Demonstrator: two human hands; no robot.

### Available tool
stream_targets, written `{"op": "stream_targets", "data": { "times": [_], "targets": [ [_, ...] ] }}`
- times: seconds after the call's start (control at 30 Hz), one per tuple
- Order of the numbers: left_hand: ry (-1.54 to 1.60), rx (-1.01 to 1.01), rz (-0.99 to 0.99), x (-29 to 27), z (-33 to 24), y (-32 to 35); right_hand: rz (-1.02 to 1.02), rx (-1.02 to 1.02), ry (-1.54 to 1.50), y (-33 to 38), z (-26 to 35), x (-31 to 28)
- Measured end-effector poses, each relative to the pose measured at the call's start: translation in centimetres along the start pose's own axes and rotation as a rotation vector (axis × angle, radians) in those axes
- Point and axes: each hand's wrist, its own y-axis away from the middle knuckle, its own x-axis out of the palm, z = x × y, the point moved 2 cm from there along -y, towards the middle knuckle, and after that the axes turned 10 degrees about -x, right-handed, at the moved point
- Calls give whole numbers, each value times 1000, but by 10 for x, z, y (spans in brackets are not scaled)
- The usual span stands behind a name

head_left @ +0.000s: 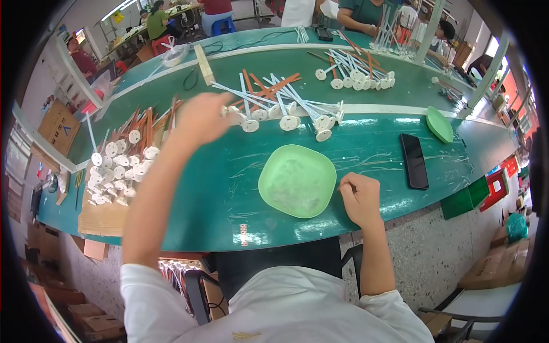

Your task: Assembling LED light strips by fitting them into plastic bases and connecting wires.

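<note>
Thin white and brown rods with round white disc ends point(289, 122) lie beyond the pale-green, rounded-square dish point(275, 164). The left hand point(205, 118) is at their leftmost discs — too blurred to tell whether it grips one. The right hand point(362, 200) curls loosely beside the dish. Dark printing marks the brown cardboard box point(57, 128) at far left.

Table point(200, 220) glossy, scratched. Middle dish point(266, 184) smooth plastic, dusty-looking inside. Discs point(289, 123) on sticks: matt plastic. Phone point(414, 161) glossy. Shirt point(297, 311) cloth.
</note>
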Motion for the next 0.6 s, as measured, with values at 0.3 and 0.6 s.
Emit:
{"op": "stream_targets", "data": {
  "times": [0.3, 0.6],
  "targets": [
    [-1, 150, 219, 47, -103, -15, 4, 25, -44, 2, 1, -1],
    [1064, -4, 145, -6, -84, 107, -210, 36, -77, 12, 19, -4]
  ]
}}
